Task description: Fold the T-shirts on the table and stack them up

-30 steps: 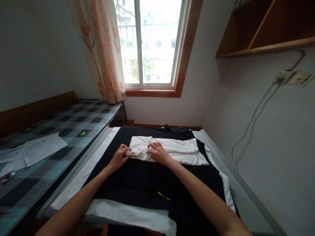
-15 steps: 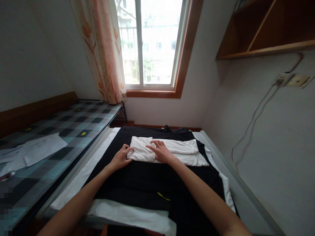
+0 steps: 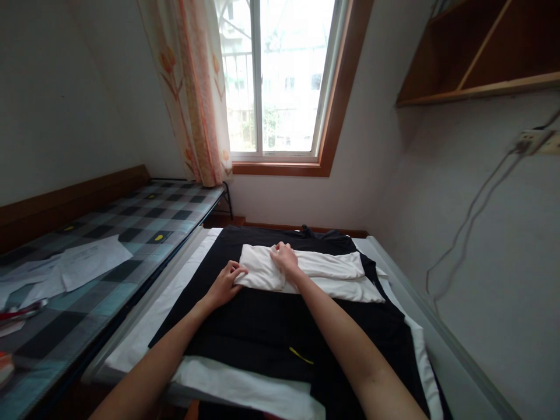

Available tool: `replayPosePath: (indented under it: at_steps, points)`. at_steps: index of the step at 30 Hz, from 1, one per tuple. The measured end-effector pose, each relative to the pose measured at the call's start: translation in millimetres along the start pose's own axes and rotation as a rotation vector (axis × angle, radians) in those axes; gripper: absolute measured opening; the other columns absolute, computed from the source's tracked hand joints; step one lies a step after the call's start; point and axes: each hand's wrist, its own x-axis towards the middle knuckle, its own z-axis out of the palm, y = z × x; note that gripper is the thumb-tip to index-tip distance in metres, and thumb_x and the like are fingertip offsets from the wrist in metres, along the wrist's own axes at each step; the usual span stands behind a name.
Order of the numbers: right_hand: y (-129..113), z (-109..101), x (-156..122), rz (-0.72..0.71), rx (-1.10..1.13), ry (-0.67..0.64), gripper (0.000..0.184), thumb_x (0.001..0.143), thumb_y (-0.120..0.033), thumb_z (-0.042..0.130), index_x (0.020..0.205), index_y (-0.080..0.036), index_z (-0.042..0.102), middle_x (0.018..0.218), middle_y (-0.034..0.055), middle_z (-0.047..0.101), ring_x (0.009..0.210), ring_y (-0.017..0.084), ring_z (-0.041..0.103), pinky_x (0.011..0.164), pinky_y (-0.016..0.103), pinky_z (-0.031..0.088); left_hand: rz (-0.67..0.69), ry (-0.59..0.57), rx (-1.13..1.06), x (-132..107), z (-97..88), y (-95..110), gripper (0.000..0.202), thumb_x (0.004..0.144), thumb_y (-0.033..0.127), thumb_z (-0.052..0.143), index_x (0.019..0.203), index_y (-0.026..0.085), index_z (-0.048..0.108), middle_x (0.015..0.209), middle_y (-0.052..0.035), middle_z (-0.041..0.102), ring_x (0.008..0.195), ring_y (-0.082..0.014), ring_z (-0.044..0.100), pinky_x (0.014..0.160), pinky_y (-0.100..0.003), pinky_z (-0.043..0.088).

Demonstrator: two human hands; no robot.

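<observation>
A white folded garment point(image 3: 332, 265) lies lengthwise across a spread black cloth point(image 3: 254, 321), its left part doubled over into a thicker flap. My left hand point(image 3: 227, 282) pinches the near left corner of that flap between thumb and curled fingers. At the flap's right edge, my right hand point(image 3: 286, 259) has its fingers drawn together on the white fabric. The fingertips of the right hand are partly hidden. To the right of this hand the garment stretches out in flat, slightly creased layers.
White sheeting point(image 3: 245, 382) shows under the black cloth, which bears a small yellow strip point(image 3: 301, 354). On the left, papers point(image 3: 94, 262) rest on a checked mattress point(image 3: 177, 213). A curtain point(image 3: 196, 105) hangs by the window; a wooden shelf point(image 3: 476, 87) is high on the right.
My right hand has gone from spread fingers to a closed grip at the flap's far right edge. The left hand stays at the garment's left corner. The view has shifted slightly left.
</observation>
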Motion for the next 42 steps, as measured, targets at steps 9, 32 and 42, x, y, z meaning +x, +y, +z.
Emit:
replayPosePath:
  at_steps: [9,32,42]
  points:
    - [16.7,-1.0,5.9,-0.054,0.126,0.064,0.02,0.087,-0.018,0.048,0.104,-0.019,0.058,0.096,0.0082,0.065,0.087,0.019,0.06,0.075,0.028,0.043,-0.002,0.011,-0.068,-0.2,2.7,-4.3,0.033,0.079,0.012,0.056,0.11,0.023,0.063,0.11,-0.0048,0.046,0.099,-0.0173,0.055,0.095,-0.034,0.048]
    - [85.4,-28.8,-33.9,-0.369,-0.381,-0.13,0.069,0.096,-0.06,0.018,0.147,-0.018,0.036,0.156,0.0118,0.026,0.144,0.031,0.017,0.114,0.051,0.011,0.099,-0.027,0.14,-2.9,-6.8,3.3,0.04,0.081,0.021,0.055,0.12,0.024,0.063,0.113,-0.0068,0.053,0.103,-0.0219,0.051,0.095,-0.04,0.043]
    - [199.4,-122.2,-31.4,0.01,-0.552,0.19,0.042,0.094,-0.038,0.042,0.124,-0.016,0.06,0.122,0.0167,0.057,0.112,0.03,0.048,0.092,0.04,0.036,0.117,0.006,0.245,46.6,10.1,50.8,0.036,0.092,0.037,0.048,0.124,0.026,0.06,0.13,-0.0079,0.055,0.12,-0.0244,0.05,0.102,-0.041,0.035]
